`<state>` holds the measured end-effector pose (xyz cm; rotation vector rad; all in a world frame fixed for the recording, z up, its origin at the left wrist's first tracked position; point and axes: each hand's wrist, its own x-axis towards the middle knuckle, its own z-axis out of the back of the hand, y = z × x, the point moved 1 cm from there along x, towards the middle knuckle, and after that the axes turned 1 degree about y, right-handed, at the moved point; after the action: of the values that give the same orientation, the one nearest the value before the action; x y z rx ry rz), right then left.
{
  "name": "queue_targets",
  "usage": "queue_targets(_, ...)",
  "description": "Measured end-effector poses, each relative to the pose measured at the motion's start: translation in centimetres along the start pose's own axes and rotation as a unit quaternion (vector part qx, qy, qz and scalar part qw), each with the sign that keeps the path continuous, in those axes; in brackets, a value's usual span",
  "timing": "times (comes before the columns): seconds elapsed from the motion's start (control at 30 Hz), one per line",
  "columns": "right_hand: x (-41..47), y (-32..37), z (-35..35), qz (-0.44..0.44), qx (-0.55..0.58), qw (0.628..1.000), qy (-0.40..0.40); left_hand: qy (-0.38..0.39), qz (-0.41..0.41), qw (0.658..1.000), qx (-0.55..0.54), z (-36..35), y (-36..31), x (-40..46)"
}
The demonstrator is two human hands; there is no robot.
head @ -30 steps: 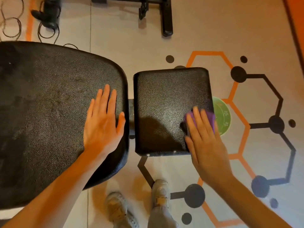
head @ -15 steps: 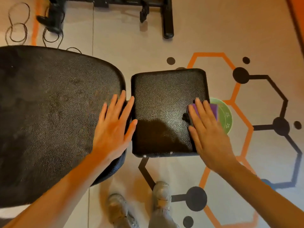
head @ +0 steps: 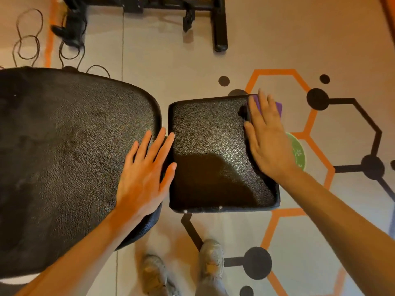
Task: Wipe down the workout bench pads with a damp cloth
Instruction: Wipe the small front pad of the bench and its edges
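Under the left hand (head: pixel 145 178) lies the large back pad (head: pixel 64 157), black pebbled vinyl with a rounded, bulging right edge and dull smudges across its grain. The hand rests flat on it, fingers (head: pixel 142 144) straight and spread, gripping nothing; the longest fingertips reach over the narrow gap to the seat pad (head: pixel 209 150), and the thumb tip touches that pad's left rim.

The seat pad is a smaller rounded square of the same pebbled black, glossy where light strikes it, shadowed toward its near edge. Bare surface stretches between the two hands.

At the pad's far right corner the right hand (head: pixel 267 137) presses a purple cloth (head: pixel 277 106) flat, fingers straight and together. The cloth shows beyond and beside the fingertips and overhangs the pad's right edge.

Just right of that wrist a round green plate (head: pixel 299 152) lies on the smooth floor (head: pixel 160 60) printed with orange and black hexagons. Beyond the fingers, thin looped cables (head: pixel 27 45) and a black metal frame (head: pixel 218 24) lie well apart from the pads.
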<state>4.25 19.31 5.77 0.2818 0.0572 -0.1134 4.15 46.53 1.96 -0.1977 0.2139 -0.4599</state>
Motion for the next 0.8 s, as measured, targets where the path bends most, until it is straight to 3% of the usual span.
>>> queue_targets(0.07,0.6,-0.1,-0.3,0.005,0.0,1.0,-0.006,-0.003,-0.004,1.0,-0.002,0.0,0.0,0.0)
queue_targets(0.23,-12.9,1.2,-0.3,0.031,-0.024,0.998,0.05,-0.003,-0.001,1.0,-0.009,0.2,0.0,-0.1)
queue_targets(0.4,0.4,0.4,0.0,0.013,-0.045,0.999,-0.008,0.0,-0.001,1.0,-0.008,0.1,-0.1,-0.1)
queue_targets(0.47,1.3,0.3,-0.5,0.001,-0.06,0.998,-0.017,0.001,-0.001,1.0,-0.008,0.2,-0.1,0.0)
queue_targets(0.63,-13.2,2.5,-0.4,0.027,-0.091,0.993,0.073,0.002,0.007,1.0,-0.011,0.5,-0.1,0.0)
queue_targets(0.7,-10.6,1.4,-0.8,0.049,-0.075,0.993,0.072,0.006,0.005,1.0,-0.011,0.4,-0.1,0.0)
queue_targets(0.8,0.5,1.4,-0.5,0.024,-0.085,0.996,0.018,0.012,0.007,1.0,-0.012,0.3,0.0,0.1)
